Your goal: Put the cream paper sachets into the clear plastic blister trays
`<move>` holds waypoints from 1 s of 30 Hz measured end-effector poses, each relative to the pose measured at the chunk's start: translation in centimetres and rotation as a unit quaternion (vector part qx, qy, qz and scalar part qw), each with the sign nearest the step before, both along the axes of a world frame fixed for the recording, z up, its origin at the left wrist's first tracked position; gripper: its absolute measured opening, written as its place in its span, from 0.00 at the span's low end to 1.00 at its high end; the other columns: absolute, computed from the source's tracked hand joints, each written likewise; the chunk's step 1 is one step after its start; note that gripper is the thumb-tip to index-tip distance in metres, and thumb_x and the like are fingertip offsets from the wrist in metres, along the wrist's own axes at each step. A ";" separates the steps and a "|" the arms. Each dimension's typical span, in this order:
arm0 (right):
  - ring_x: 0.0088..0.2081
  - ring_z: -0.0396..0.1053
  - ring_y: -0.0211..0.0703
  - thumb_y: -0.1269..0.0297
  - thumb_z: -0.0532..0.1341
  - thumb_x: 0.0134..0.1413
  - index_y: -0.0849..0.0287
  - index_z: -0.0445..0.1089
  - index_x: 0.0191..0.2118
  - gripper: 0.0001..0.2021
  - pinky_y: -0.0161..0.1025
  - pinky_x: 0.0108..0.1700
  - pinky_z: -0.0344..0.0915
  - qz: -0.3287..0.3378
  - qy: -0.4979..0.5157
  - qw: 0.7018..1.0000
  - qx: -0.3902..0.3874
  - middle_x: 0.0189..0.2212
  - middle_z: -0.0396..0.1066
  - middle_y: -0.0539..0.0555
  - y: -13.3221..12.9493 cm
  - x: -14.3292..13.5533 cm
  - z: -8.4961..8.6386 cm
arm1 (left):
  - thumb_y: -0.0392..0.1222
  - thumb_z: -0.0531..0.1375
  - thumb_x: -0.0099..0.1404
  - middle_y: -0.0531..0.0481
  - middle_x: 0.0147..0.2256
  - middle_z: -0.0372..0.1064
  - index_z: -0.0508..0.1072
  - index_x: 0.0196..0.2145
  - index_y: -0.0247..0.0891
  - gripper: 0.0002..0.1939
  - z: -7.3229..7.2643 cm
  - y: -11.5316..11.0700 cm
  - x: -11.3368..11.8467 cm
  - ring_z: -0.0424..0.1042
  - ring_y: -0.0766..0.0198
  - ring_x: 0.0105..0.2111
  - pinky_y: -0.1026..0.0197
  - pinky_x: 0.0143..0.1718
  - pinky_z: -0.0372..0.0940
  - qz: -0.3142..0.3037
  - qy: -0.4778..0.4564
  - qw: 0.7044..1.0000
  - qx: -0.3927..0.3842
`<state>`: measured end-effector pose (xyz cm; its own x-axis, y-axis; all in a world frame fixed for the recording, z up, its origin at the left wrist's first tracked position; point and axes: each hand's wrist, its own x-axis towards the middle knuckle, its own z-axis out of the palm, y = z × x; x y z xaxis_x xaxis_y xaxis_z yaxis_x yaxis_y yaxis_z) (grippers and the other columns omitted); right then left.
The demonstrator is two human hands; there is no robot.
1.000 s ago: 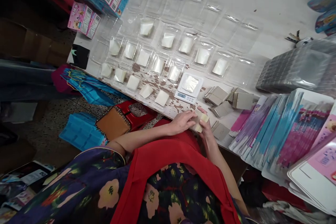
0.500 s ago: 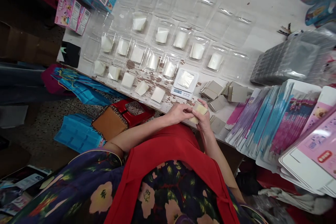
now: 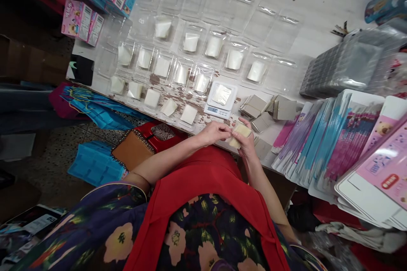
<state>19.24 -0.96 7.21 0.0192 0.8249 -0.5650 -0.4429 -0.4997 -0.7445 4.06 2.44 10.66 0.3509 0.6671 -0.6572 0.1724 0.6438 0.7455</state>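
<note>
In front of the red apron, my right hand (image 3: 247, 144) is closed around a small pale cream stack of what look like thin sheets (image 3: 241, 131). My left hand (image 3: 216, 133) pinches at the left edge of the same stack; its fingertips touch those of my right hand. Just beyond my hands stands a white digital scale (image 3: 218, 111) bearing a cream wrapped packet (image 3: 221, 94). Left of the scale, similar cream packets lie in rows, such as one near the table edge (image 3: 189, 114). Several others sit inside clear plastic trays (image 3: 200, 81).
Grey card bundles (image 3: 254, 106) lie right of the scale. Printed cardboard sleeves (image 3: 321, 148) stand in a long row on the right, with stacked clear trays (image 3: 340, 65) behind. Pink boxes (image 3: 82, 21) are at the far left. A red stool (image 3: 162, 137) stands below the table edge.
The view has shifted slightly. My hands stay together at the cream stack, which now shows more of its flat face, its parts slightly more fanned.
</note>
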 end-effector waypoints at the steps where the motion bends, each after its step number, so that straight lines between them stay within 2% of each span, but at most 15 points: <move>1: 0.33 0.72 0.41 0.63 0.74 0.31 0.50 0.64 0.48 0.32 0.39 0.37 0.71 0.002 0.000 1.000 0.001 0.38 0.72 0.49 0.0 0.0 0.0 | 0.42 0.62 0.50 0.56 0.18 0.64 0.75 0.25 0.32 0.08 0.1 0.0 0.1 0.62 0.72 0.20 0.68 0.24 0.57 0.002 0.000 1.000 0.002; 7: 0.34 0.70 0.43 0.62 0.70 0.35 0.50 0.65 0.48 0.29 0.39 0.36 0.68 0.008 0.006 1.000 0.021 0.37 0.72 0.49 -0.1 0.4 -0.7 | 0.41 0.60 0.52 0.56 0.19 0.63 0.70 0.24 0.33 0.08 -0.5 -0.3 0.3 0.61 0.73 0.21 0.69 0.24 0.57 0.021 0.016 0.999 0.028; 10: 0.33 0.68 0.41 0.63 0.70 0.36 0.51 0.65 0.47 0.27 0.36 0.34 0.66 0.033 -0.031 0.998 0.039 0.34 0.70 0.47 -0.2 0.7 -1.0 | 0.41 0.60 0.53 0.56 0.23 0.67 0.69 0.32 0.34 0.09 -1.1 -0.8 0.5 0.64 0.72 0.23 0.69 0.25 0.59 0.026 0.029 0.999 0.038; 13: 0.32 0.67 0.40 0.63 0.71 0.35 0.51 0.65 0.46 0.27 0.36 0.34 0.65 0.079 -0.101 0.990 0.054 0.33 0.69 0.46 -0.3 1.0 -1.2 | 0.40 0.59 0.55 0.55 0.27 0.70 0.69 0.41 0.36 0.14 -1.7 -1.1 0.6 0.66 0.70 0.25 0.68 0.27 0.59 -0.005 0.070 0.994 0.078; 17: 0.32 0.67 0.40 0.63 0.71 0.35 0.51 0.65 0.47 0.28 0.37 0.35 0.66 0.109 -0.139 0.983 0.049 0.34 0.70 0.47 -0.5 0.9 -1.6 | 0.39 0.56 0.59 0.54 0.25 0.69 0.72 0.35 0.36 0.07 -2.5 -0.5 0.0 0.66 0.67 0.27 0.66 0.30 0.59 -0.069 0.192 0.969 0.140; 19: 0.32 0.69 0.40 0.63 0.71 0.35 0.51 0.65 0.47 0.28 0.38 0.36 0.67 0.087 -0.099 0.991 0.024 0.34 0.71 0.47 -0.7 0.7 -1.9 | 0.38 0.55 0.60 0.52 0.26 0.70 0.74 0.32 0.36 0.07 -3.0 0.5 -0.9 0.67 0.64 0.29 0.64 0.32 0.59 -0.095 0.274 0.944 0.160; 22: 0.32 0.72 0.42 0.63 0.71 0.36 0.50 0.65 0.47 0.27 0.39 0.36 0.69 0.040 -0.019 0.999 -0.021 0.37 0.72 0.48 -0.8 0.6 -2.1 | 0.38 0.56 0.61 0.50 0.30 0.72 0.75 0.34 0.38 0.09 -3.9 2.9 -2.6 0.69 0.62 0.32 0.62 0.34 0.61 -0.084 0.344 0.920 0.168; 26: 0.32 0.74 0.43 0.65 0.70 0.36 0.50 0.65 0.46 0.27 0.40 0.35 0.70 0.008 0.028 0.999 -0.032 0.37 0.73 0.48 -1.0 0.9 -2.1 | 0.38 0.57 0.61 0.49 0.33 0.74 0.76 0.34 0.36 0.08 -5.2 7.5 -3.8 0.70 0.62 0.33 0.63 0.34 0.62 -0.044 0.326 0.931 0.156; 30: 0.32 0.74 0.43 0.65 0.70 0.36 0.51 0.66 0.47 0.26 0.40 0.34 0.70 -0.010 0.043 0.998 -0.039 0.37 0.73 0.49 -1.3 1.1 -2.1 | 0.37 0.58 0.60 0.48 0.35 0.74 0.76 0.35 0.35 0.08 -6.4 11.8 -2.9 0.70 0.62 0.35 0.63 0.36 0.62 -0.044 0.337 0.923 0.182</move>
<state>20.33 -2.28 5.07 -0.0169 0.7780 -0.6280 -0.5140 -0.5455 -0.6620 1.16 14.24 4.30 0.0073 0.8750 -0.4841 0.7155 0.3337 0.6138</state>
